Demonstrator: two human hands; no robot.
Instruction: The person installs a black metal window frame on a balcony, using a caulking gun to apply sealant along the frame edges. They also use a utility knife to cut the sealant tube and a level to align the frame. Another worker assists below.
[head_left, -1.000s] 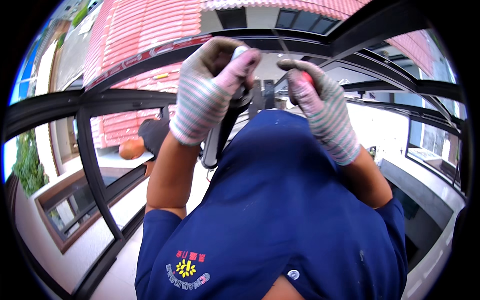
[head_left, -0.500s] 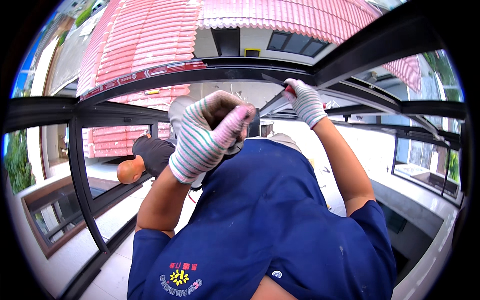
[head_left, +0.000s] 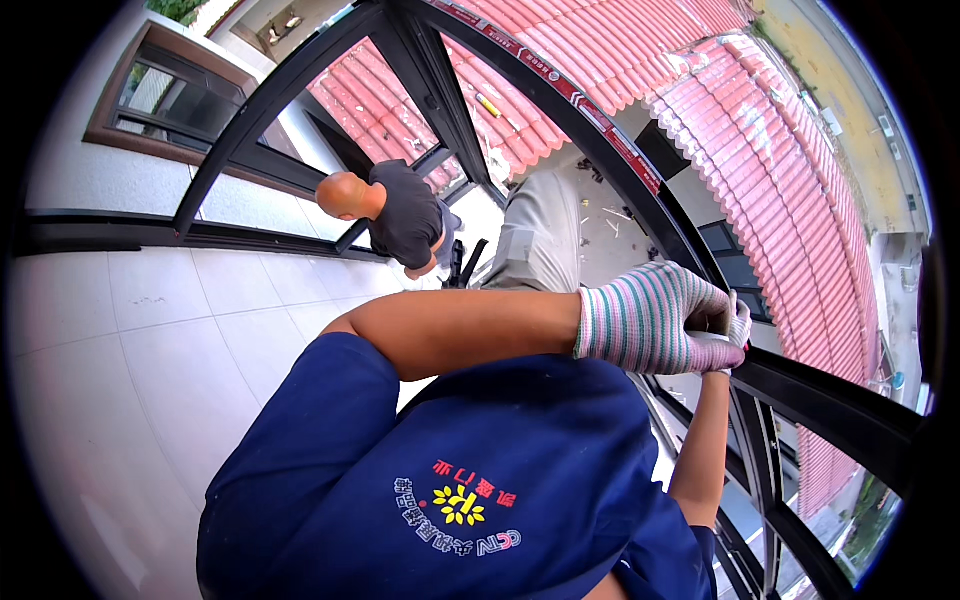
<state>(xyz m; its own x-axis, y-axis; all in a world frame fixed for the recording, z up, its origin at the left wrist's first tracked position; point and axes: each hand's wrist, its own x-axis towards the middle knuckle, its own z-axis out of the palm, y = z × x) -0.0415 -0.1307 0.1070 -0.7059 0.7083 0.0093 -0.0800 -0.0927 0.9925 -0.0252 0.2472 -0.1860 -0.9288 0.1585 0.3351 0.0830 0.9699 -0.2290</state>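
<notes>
My left hand point(head_left: 655, 318), in a striped knit glove, reaches across to the right with its fingers curled closed. Anything inside them is hidden. My right hand point(head_left: 740, 318), gloved too, is just behind it, mostly covered by the left, and the two appear to touch. A small bit of red shows at the right hand, matching the red-handled knife it gripped earlier; the blade is out of sight. Both hands are at the black metal frame beam point(head_left: 800, 385). A red-and-white printed strip point(head_left: 560, 75) runs along that beam farther up.
A co-worker in a dark shirt point(head_left: 408, 210) is below on the left, beside black framed window panels point(head_left: 240, 150). Pale floor tiles point(head_left: 150, 320) spread at left. Beyond the beam are red tiled roofs point(head_left: 750, 130) and a drop to a littered lower floor point(head_left: 610, 225).
My view has swung to the right. My left hand has crossed over to my right hand at the beam, and the knife's blade, visible before, is now hidden.
</notes>
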